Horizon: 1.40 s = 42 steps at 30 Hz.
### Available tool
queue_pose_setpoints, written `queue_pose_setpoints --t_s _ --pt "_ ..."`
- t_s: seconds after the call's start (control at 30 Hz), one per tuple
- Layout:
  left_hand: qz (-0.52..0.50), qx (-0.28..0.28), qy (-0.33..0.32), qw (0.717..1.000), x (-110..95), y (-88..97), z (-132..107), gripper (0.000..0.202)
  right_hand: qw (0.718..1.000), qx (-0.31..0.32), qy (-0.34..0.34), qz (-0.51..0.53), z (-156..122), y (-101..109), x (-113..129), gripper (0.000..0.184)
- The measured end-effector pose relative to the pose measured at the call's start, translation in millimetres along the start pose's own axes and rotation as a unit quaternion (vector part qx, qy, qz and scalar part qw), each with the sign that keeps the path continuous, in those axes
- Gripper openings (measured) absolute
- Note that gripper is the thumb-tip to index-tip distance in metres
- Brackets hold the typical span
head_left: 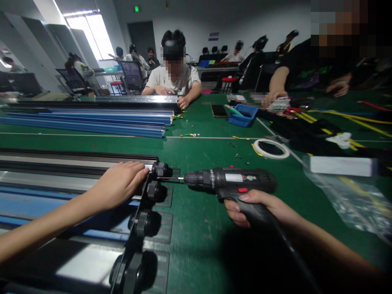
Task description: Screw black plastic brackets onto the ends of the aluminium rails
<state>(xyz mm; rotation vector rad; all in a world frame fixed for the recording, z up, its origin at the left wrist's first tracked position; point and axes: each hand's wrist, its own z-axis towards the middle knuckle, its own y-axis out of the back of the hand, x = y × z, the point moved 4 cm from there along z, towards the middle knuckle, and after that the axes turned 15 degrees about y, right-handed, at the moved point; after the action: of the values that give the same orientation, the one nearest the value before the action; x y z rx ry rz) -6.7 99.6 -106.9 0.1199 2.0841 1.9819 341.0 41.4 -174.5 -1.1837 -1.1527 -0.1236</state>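
"What does the drill point(232, 179) look like?"

"Black body, a pale label on its side, a red button above the grip, and a numbered collar behind the chuck. A slim metal bit point(168, 178) sticks out in front. It lies right of centre in the frame."

"And the hands?"

"The right hand point(265, 204) is wrapped around the drill's grip. The left hand point(122, 183) lies palm down across the end of the uppermost near metal profile point(61, 161), left of centre; whether its fingers clench the far edge, I can't tell."

"Which way does the drill point?"

"To the left, long axis nearly level across the frame, grip slanting down. The bit's tip comes to the profile's end, just below the topmost black cable gland point(161, 168). Contact there is too small to judge."

"Where are the edges and the room?"

"The profile ends form a slanting edge, with more glands down to the bottom of the frame. Bare green tabletop point(196, 245) spreads below the drill. Above it are small screws point(238, 156) and a white ring point(256, 148); a clear plastic bag point(358, 200) lies at right."
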Motion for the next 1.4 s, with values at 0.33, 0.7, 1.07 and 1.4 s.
queue_pose_setpoints --t_s 0.33,0.7,1.07,1.4 --pt "0.005 -0.005 -0.001 1.0 -0.2 0.1 -0.6 0.056 1.0 0.003 -0.019 0.012 1.7 -2.8 0.2 0.036" --pt "0.009 -0.002 0.0 1.0 1.3 -1.6 -0.3 0.058 0.999 0.0 -0.029 0.03 1.3 -4.8 1.0 0.037" --pt "-0.001 -0.001 -0.005 1.0 -2.2 1.9 -0.1 0.054 1.0 0.003 -0.014 0.007 1.8 -4.0 1.0 0.034" --pt "-0.003 0.005 -0.004 1.0 -0.7 1.3 0.0 0.052 0.999 -0.011 -0.035 -0.005 0.8 -1.8 1.2 0.04"
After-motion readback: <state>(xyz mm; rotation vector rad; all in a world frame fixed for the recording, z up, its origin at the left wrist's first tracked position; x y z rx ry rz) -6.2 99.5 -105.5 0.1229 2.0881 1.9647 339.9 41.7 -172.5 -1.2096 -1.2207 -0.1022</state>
